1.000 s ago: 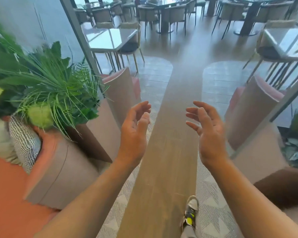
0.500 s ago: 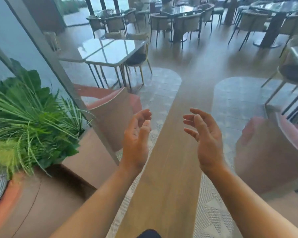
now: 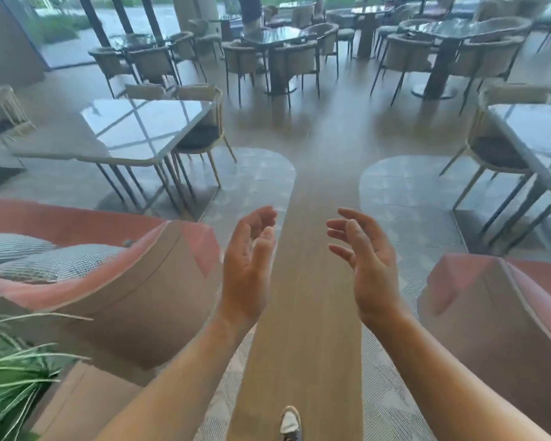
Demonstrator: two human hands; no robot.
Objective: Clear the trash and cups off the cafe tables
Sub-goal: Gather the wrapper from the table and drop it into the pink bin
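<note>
Several cafe counters stand ahead of me: a pale glossy square counter (image 3: 147, 128) at middle left, a pale counter edge (image 3: 541, 135) at the right, a dark glossy counter (image 3: 277, 35) far in the middle, and a second dark counter (image 3: 442, 27) far right. On that last one lies a small dark thing (image 3: 409, 35), too blurred for me to call it cup or trash. Beige woven chairs (image 3: 295, 63) ring the counters.

My left hand (image 3: 247, 268) and right hand (image 3: 368, 265) hang in the air near me, well apart from every counter. The palms face each other, the fingers are spread and loosely curved, and they grip nothing. Below them runs a light wooden floor strip (image 3: 303, 345), with one grey shoe (image 3: 289, 423) on it at the near edge.

A pink-rimmed curved sofa (image 3: 134, 297) with checked cushions (image 3: 54, 262) sits near left, and a green leafy plant (image 3: 10, 377) fills the near left corner.
</note>
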